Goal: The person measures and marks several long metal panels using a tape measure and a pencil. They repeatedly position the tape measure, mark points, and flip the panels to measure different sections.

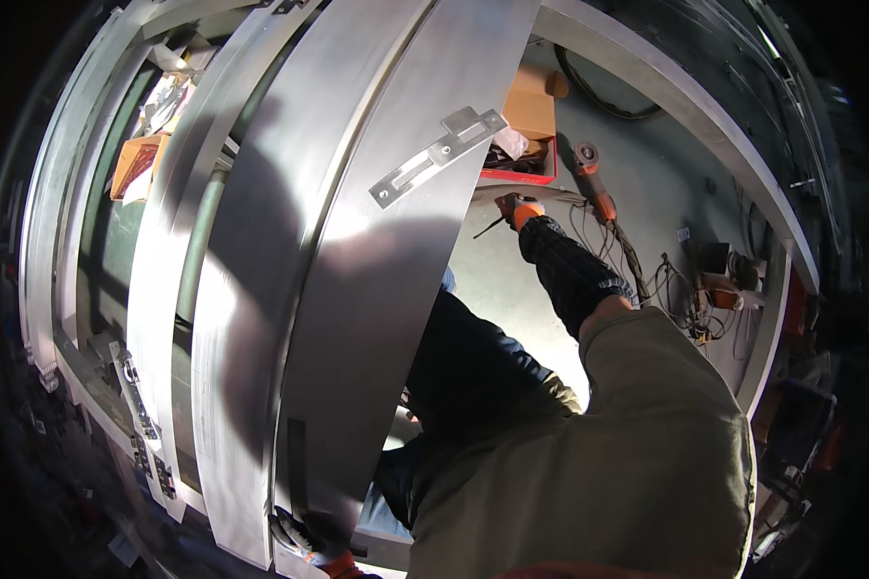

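A long metal panel (386, 280) lies in front of me, with a lock strike plate (437, 157) on its face, set at a slant. My right hand (521, 209), in an orange and dark glove, reaches past the panel's right edge. Its fingers are closed on a thin dark rod (489, 229) that points down to the left; the rest of the rod is hidden by the hand. Near the panel's lower end, my left hand (299, 536) in a dark glove rests against the metal, fingers partly stretched out. It holds no loose thing that I can see.
An open cardboard box (531, 106) and a red box (521, 177) lie beyond my right hand. Beside them is an orange angle grinder (597, 183) with its cable. Tangled cables (686, 299) lie farther right. Metal frames (686, 87) surround the area.
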`<state>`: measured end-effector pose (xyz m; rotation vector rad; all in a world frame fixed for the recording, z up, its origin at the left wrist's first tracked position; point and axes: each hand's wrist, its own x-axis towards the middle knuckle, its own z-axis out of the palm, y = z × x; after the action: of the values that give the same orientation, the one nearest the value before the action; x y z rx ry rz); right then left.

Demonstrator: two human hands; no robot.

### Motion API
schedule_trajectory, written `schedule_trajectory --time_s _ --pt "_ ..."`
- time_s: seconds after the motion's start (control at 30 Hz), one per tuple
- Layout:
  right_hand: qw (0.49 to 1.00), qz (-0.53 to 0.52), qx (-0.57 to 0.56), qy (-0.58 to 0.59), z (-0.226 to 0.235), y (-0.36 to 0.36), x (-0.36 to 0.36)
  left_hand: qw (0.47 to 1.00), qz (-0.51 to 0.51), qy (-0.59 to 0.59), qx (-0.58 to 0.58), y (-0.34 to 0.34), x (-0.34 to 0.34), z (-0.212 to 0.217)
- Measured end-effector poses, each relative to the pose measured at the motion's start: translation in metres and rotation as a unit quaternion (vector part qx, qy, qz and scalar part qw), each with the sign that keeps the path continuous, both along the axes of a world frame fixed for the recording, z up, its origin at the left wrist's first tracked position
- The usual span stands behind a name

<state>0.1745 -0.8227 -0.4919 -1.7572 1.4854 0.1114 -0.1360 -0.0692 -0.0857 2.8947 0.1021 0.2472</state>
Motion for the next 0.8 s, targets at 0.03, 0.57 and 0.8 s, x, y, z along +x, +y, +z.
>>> schedule_trajectory --time_s 0.03,0.57,0.8 --pt "0.993 -0.096 -0.043 -0.062 0.024 -0.114 -0.011 0.996 -0.036 -0.011 -0.08 0.002 0.016 -0.061" --pt "0.67 0.567 0.075 -0.473 0.488 0.194 0.054 0.997 0.07 -0.022 -0.025 -0.038 0.045 0.029" --pt "0.526 0.772 0.01 -0.356 0.454 0.297 0.025 0.984 0.157 -0.018 -0.08 -0.032 0.004 0.031"
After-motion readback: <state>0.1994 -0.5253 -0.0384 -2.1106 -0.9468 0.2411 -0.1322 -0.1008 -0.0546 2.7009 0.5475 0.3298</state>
